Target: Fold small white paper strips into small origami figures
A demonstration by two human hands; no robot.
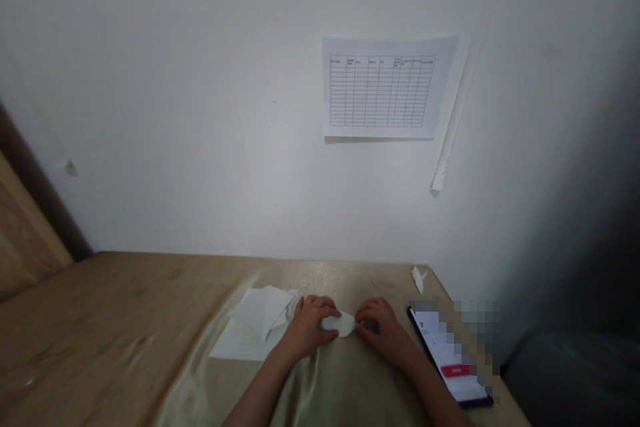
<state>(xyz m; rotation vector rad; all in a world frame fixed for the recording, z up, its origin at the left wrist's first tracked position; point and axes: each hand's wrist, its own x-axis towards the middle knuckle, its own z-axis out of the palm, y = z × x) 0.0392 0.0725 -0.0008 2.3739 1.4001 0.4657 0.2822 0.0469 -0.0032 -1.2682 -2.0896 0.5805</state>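
Note:
A small folded piece of white paper (341, 325) lies between my two hands, low over the table. My left hand (316, 320) is closed on its left end, thumb below and fingers above. At the right tip of the paper, my right hand (379, 321) pinches with thumb and index finger. Left of my left hand, several white paper sheets (255, 317) lie loosely stacked, the upper one creased and the lower one flat. The underside of the held paper is hidden.
The brown table (135, 320) meets a white wall (175, 113) that bears a printed chart (383, 90). A phone (445, 353) with a lit screen, partly pixelated, lies by the right edge. Behind it sits a white paper scrap (419, 279). Wooden furniture (27, 227) stands far left.

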